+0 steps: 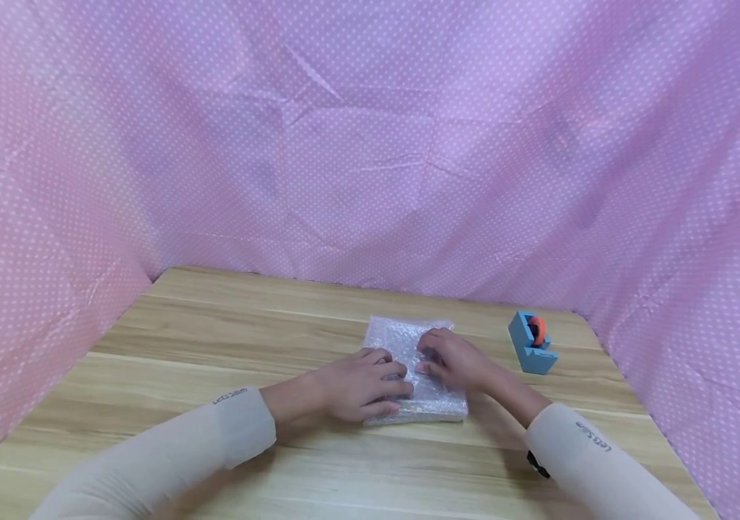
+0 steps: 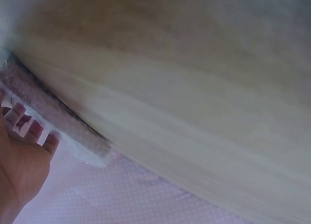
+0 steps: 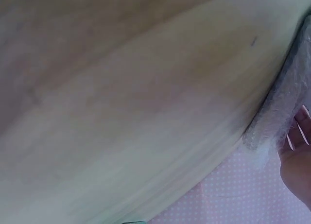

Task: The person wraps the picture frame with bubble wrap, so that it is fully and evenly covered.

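Head view: a bubble-wrap package (image 1: 402, 343) lies on the desk (image 1: 279, 303), left hand (image 1: 363, 383) resting relaxed fingers on it, right hand (image 1: 457, 357) touching with bent fingers, pinch unclear; right, a blue dispenser (image 1: 536, 361) holds orange tape (image 1: 538, 330). Left wrist: package's inside indistinct. Right wrist: fingers at its side.

My left hand (image 1: 359, 384) and right hand (image 1: 459, 359) hide parts of the bubble-wrapped bundle (image 1: 401, 334), whose inside I cannot make out, and the head view cuts off my desk (image 1: 240, 318) at its near edge.
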A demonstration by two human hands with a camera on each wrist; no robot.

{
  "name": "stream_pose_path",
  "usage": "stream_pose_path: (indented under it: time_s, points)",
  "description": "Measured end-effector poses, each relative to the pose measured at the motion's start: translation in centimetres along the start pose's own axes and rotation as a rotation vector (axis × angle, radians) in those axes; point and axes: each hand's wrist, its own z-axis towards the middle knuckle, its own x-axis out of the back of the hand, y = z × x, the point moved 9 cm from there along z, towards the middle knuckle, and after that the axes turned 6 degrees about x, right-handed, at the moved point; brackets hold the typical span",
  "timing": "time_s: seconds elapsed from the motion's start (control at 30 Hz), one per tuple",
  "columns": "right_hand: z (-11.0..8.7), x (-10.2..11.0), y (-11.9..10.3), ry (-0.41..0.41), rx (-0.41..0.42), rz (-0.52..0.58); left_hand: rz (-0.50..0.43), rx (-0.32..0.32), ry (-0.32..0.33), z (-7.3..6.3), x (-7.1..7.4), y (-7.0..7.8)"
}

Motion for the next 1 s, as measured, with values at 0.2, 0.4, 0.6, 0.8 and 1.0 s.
stream_pose_path:
  time_s: [0.2,0.4,0.6,0.8,1.0]
  points:
    - [0.5,0.6,0.1,-0.024,-0.039,0.068,-0.026,-0.011,0.000,0.1,-0.2,-0.7]
    - [0.4,2.0,0.5,0.083,-0.073,0.146,-0.028,-0.023,-0.004,0.0,-0.1,-1.2]
    - [-0.7,4.2,1.7,0.200,-0.121,0.143,-0.039,-0.033,0.000,-0.1,0.3,-1.6]
    - [-3.4,7.5,3.3,0.301,-0.158,0.037,-0.039,-0.039,-0.006,-0.2,0.5,-2.1]
    - [-7.4,10.3,5.4,0.370,-0.238,-0.083,-0.042,-0.052,-0.011,-0.2,0.4,-2.4]
